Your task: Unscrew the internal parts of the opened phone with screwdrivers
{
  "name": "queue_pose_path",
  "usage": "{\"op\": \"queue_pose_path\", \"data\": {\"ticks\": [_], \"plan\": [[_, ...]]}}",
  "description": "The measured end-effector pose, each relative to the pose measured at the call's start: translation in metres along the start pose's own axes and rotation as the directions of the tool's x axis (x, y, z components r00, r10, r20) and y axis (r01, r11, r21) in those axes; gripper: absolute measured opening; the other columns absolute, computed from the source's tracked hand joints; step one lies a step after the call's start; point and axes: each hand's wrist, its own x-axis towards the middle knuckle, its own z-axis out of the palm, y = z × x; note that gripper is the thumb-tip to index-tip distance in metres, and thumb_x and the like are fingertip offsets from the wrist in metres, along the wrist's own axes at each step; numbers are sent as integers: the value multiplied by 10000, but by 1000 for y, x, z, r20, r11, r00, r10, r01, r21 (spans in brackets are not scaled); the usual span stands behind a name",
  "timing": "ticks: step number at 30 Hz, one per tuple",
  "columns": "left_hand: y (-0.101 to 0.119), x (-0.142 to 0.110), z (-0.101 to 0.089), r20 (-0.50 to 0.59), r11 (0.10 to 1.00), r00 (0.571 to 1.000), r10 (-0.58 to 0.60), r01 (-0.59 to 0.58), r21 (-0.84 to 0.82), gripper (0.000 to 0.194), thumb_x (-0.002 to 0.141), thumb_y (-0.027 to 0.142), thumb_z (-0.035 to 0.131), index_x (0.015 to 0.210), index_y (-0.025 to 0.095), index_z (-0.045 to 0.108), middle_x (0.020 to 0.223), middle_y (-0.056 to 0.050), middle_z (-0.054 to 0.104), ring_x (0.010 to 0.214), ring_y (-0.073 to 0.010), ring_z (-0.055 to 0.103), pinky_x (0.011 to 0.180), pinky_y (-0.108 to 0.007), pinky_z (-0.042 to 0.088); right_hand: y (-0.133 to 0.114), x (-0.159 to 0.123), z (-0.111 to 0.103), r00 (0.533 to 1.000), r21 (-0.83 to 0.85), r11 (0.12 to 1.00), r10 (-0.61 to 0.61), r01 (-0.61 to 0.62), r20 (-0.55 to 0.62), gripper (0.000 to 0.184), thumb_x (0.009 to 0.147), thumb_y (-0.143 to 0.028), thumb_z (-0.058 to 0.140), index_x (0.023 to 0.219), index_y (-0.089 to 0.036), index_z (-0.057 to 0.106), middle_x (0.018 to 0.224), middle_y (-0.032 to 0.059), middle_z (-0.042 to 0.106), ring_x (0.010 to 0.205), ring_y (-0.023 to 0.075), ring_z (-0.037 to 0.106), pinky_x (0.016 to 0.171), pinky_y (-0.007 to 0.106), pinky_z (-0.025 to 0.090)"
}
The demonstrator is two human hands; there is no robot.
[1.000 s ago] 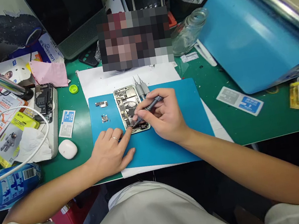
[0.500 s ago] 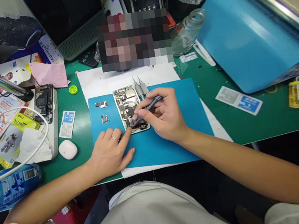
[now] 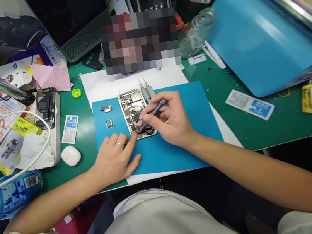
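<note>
An opened smartphone (image 3: pixel 128 113) with its inner parts bare lies on a blue mat (image 3: pixel 173 153). My right hand (image 3: pixel 167 117) grips a grey precision screwdriver (image 3: pixel 158 106), tilted, its tip down at the phone's lower left part. My left hand (image 3: pixel 114 154) rests on the mat with its fingers apart, the index fingertip touching the phone's lower left corner. Two more grey screwdrivers (image 3: pixel 148 91) lie beside the phone's upper right edge. Left of the phone are a small metal bracket (image 3: pixel 106 109) and a cluster of tiny parts (image 3: pixel 109 123).
A white rounded case (image 3: pixel 71 156) sits left of the mat, near a two-tone card (image 3: pixel 70 129). Further left, another opened phone (image 3: pixel 45 106) lies on a white box among packages and a white cable. At right are a glass jar (image 3: pixel 195 35), a label card (image 3: pixel 249 105) and a yellow bottle (image 3: pixel 311 98).
My right hand has shifted very slightly, and the rear end of the screwdriver has tipped a little to the left. My left hand and the phone stay in place.
</note>
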Motion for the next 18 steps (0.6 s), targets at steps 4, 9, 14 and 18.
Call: {"op": "queue_pose_path", "data": {"ticks": [4,9,14,18], "plan": [[1,0,0,1,1000,1000,-6,6,-6,547,1025,460,420,1381,60,534,1030,-137,611,849,-271,520,677,-395,367,-1,1,0,1000,-1,1000,23,-23,-1,298,958,-317,649,1121,-303,400,877,-34,653,787,153,722,678,330,625],[0,-1,-1,19,1000,1000,-14,14,-21,558,1028,469,410,1392,62,525,1041,-142,612,864,-273,523,690,-401,380,-2,2,-1,999,6,999,38,-38,-13,308,949,-341,665,1116,-307,408,869,-33,662,776,156,725,675,330,629],[-1,-1,-1,45,999,999,-26,27,-36,562,1032,473,390,1401,69,517,1058,-150,610,882,-277,529,700,-407,391,-4,2,0,998,22,998,54,-54,-41,319,935,-368,684,1101,-309,418,849,-35,668,755,159,727,655,333,627],[-2,0,0,36,999,999,-18,20,-42,563,1031,473,393,1394,62,521,1061,-151,613,884,-277,528,701,-407,393,-7,4,1,995,25,998,59,-57,-82,360,909,-415,711,1083,-311,413,826,-37,675,718,162,723,645,343,636]]}}
